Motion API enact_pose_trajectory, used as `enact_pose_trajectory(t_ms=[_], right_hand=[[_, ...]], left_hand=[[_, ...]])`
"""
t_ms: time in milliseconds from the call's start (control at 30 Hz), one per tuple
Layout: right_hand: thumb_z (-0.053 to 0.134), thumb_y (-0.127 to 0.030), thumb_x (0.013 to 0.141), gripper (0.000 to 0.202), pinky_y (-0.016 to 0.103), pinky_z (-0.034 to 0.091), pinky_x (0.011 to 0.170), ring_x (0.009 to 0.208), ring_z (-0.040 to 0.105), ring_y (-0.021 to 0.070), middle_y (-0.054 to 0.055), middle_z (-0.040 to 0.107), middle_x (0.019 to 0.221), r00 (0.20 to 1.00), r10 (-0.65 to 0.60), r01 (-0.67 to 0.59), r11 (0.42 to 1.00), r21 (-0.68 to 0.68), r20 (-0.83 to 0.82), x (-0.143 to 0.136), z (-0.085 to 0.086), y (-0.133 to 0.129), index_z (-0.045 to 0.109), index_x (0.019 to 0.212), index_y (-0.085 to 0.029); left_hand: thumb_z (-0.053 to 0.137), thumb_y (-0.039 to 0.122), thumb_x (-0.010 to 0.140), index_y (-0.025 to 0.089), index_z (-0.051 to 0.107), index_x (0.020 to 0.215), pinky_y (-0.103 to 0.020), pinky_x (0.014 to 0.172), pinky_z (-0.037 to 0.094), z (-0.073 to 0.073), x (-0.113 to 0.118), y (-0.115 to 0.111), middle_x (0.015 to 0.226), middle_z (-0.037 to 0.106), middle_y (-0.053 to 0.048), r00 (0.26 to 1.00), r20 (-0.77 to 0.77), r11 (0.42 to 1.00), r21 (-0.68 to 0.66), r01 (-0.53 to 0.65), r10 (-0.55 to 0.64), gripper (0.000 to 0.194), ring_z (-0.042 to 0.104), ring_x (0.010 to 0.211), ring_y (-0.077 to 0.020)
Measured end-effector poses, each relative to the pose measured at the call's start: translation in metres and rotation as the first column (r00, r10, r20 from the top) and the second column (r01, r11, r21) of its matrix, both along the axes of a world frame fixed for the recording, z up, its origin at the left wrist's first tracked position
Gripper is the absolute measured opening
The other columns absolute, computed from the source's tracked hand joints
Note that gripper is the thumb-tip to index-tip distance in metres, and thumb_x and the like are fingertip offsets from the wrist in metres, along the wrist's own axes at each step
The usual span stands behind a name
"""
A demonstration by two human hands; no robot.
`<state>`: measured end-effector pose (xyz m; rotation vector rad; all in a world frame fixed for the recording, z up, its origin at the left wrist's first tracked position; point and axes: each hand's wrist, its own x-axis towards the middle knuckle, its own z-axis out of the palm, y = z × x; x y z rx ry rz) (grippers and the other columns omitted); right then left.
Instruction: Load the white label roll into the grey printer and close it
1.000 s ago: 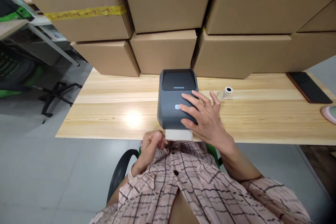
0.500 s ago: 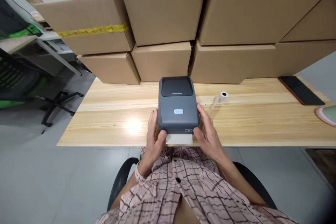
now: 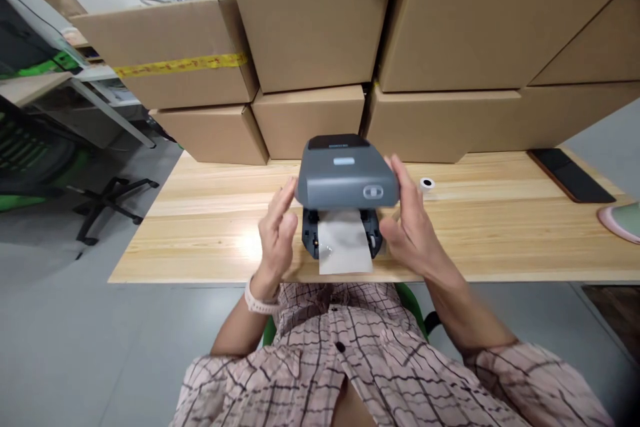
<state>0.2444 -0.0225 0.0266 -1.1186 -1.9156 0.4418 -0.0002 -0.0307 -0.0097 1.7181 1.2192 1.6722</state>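
Observation:
A dark grey label printer (image 3: 345,177) stands on the table with its lid tilted up at the front. White label paper (image 3: 344,243) lies across its exposed black base and sticks out toward the table's front edge. My left hand (image 3: 277,233) is at the lid's left front corner, fingertips touching or very close to it, thumb apart from it. My right hand (image 3: 413,227) has its fingers on the lid's right side, with the thumb lower, near the base. A small white roll (image 3: 427,184) stands just right of my right hand.
Cardboard boxes (image 3: 310,27) are stacked along the back of the wooden table (image 3: 200,227). At the right lie a phone (image 3: 570,175) and a pink-rimmed green object (image 3: 625,221). A wheeled chair base (image 3: 113,200) is on the floor at the left.
The printer's lid has swung up from closed, showing the base and more of the paper. Both hands have risen with it, and their thumbs have left the front corners.

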Motion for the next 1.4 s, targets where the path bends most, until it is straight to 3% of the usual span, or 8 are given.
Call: enact_pose_trajectory(t_ms=[200,333,500,733,900,1100,1233,1400], right_hand=[[0.021,-0.061,0.108,0.073,0.064,0.029,0.127,0.160,0.027,0.0347,0.008,0.024,0.174,0.990,-0.114,0.092,0.969,0.228,0.088,-0.016,0.045,0.096,-0.016,0.166,-0.036],[0.018,-0.064,0.108,0.071,0.058,0.031,0.127,0.161,0.026,0.0296,0.005,0.020,0.175,0.985,-0.136,0.105,0.961,0.254,0.108,-0.020,0.055,0.149,-0.016,0.165,-0.040],[0.029,-0.069,0.106,0.075,0.055,0.032,0.126,0.154,0.040,0.0288,0.007,0.035,0.169,0.995,-0.067,0.058,0.992,0.116,0.072,-0.015,0.062,0.190,0.004,0.167,-0.033],[0.050,-0.053,0.103,0.072,0.053,0.039,0.123,0.145,0.048,0.0300,0.005,0.053,0.157,0.986,-0.122,0.080,0.946,0.313,0.117,-0.017,0.066,0.127,0.021,0.166,-0.034],[0.063,-0.039,0.094,0.081,0.049,0.056,0.097,0.117,0.069,0.0304,0.008,0.070,0.137,0.779,0.343,-0.366,0.928,-0.063,0.526,-0.025,0.024,0.106,0.028,0.165,-0.030],[0.079,-0.047,0.078,0.100,0.048,0.056,0.093,0.106,0.074,0.0332,0.013,0.074,0.134,0.649,0.461,-0.346,0.887,-0.306,0.605,-0.041,-0.004,0.137,0.035,0.164,-0.023],[0.085,-0.046,0.070,0.106,0.044,0.058,0.091,0.102,0.075,0.0309,0.009,0.075,0.131,0.666,0.538,-0.439,0.843,-0.311,0.517,-0.038,0.008,0.139,0.038,0.163,-0.025],[0.081,-0.054,0.075,0.112,0.037,0.058,0.096,0.112,0.071,0.0245,0.006,0.074,0.129,0.661,0.732,-0.643,0.665,-0.379,0.165,0.014,0.048,0.128,0.025,0.167,-0.022]], left_hand=[[0.072,0.043,0.089,0.019,0.064,0.137,-0.038,0.095,0.055,0.003,-0.012,0.079,0.122,0.073,-0.012,0.995,0.099,0.983,-0.183,0.026,-0.008,0.054,0.069,0.108,-0.0212],[0.076,0.043,0.083,0.014,0.051,0.152,-0.030,0.074,0.046,-0.007,-0.015,0.078,0.093,0.064,-0.003,0.990,-0.079,0.875,-0.478,0.068,-0.121,0.078,0.057,0.079,-0.0149],[0.076,0.042,0.081,0.019,0.044,0.159,-0.029,0.068,0.037,-0.007,-0.014,0.065,0.075,0.052,0.005,0.959,-0.156,0.816,-0.567,0.111,-0.239,0.087,0.050,0.071,-0.0157],[0.069,0.038,0.082,0.017,0.040,0.161,-0.028,0.065,0.035,-0.003,-0.013,0.066,0.071,0.053,0.005,0.949,-0.207,0.807,-0.586,0.076,-0.239,0.087,0.050,0.068,-0.0160],[0.063,0.032,0.082,0.018,0.037,0.162,-0.027,0.064,0.037,-0.001,-0.013,0.064,0.074,0.057,0.004,0.934,-0.226,0.798,-0.595,0.092,-0.276,0.085,0.051,0.067,-0.0165],[0.055,0.022,0.079,0.017,0.036,0.161,-0.027,0.061,0.034,0.003,-0.014,0.067,0.072,0.054,0.003,0.898,-0.296,0.816,-0.568,0.109,-0.326,0.085,0.047,0.064,-0.0165],[0.053,0.022,0.079,0.018,0.038,0.160,-0.027,0.060,0.033,0.004,-0.015,0.069,0.069,0.053,0.003,0.880,-0.326,0.821,-0.559,0.114,-0.345,0.083,0.046,0.061,-0.0170],[0.053,0.022,0.078,0.022,0.038,0.161,-0.027,0.063,0.037,0.006,-0.014,0.065,0.077,0.062,0.001,0.898,-0.270,0.814,-0.562,0.146,-0.347,0.084,0.050,0.065,-0.0174]])
